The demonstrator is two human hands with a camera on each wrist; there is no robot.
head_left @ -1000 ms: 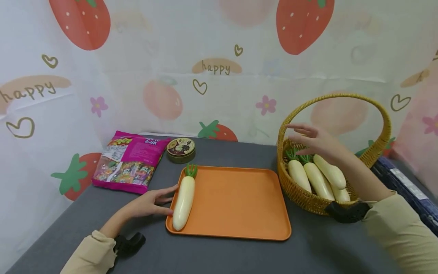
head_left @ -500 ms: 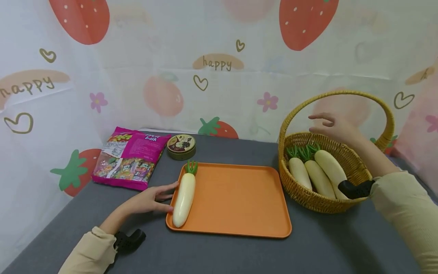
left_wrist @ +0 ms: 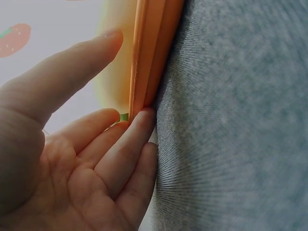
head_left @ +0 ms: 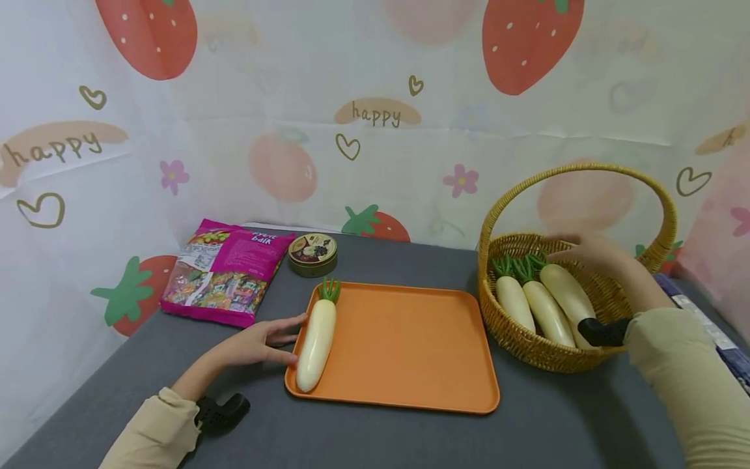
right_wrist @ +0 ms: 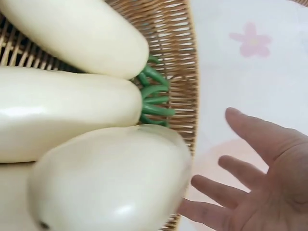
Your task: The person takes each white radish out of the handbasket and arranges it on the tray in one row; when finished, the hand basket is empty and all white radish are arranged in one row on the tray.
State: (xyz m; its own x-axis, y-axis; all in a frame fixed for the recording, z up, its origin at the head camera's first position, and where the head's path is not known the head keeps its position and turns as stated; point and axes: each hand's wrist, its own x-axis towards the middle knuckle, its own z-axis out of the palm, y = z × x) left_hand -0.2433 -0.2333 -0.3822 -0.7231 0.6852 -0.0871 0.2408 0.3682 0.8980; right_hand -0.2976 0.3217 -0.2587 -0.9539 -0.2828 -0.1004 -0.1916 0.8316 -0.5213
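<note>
A white radish (head_left: 316,348) with a green top lies along the left side of an orange tray (head_left: 410,352). My left hand (head_left: 252,345) rests at the tray's left rim, thumb apart from the relaxed fingers; the left wrist view has its fingertips (left_wrist: 144,115) against the tray's edge. On the right stands a wicker basket (head_left: 527,355) with several more white radishes. My right hand (head_left: 592,253) hovers over it, near the leafy end of the uppermost radish (head_left: 565,290). In the right wrist view this hand (right_wrist: 260,183) has its fingers spread beside that radish (right_wrist: 115,178).
A pink candy bag (head_left: 228,280) and a round tin (head_left: 312,255) stand behind the tray on the left. The basket's tall handle (head_left: 577,167) arches above its opening. A dark blue object (head_left: 717,339) lies right of the basket. Behind hangs a strawberry-print cloth (head_left: 381,163).
My right hand first drew back to the right over the basket, then lowered toward the leafy end of the uppermost radish. My left hand has stayed at the tray's rim.
</note>
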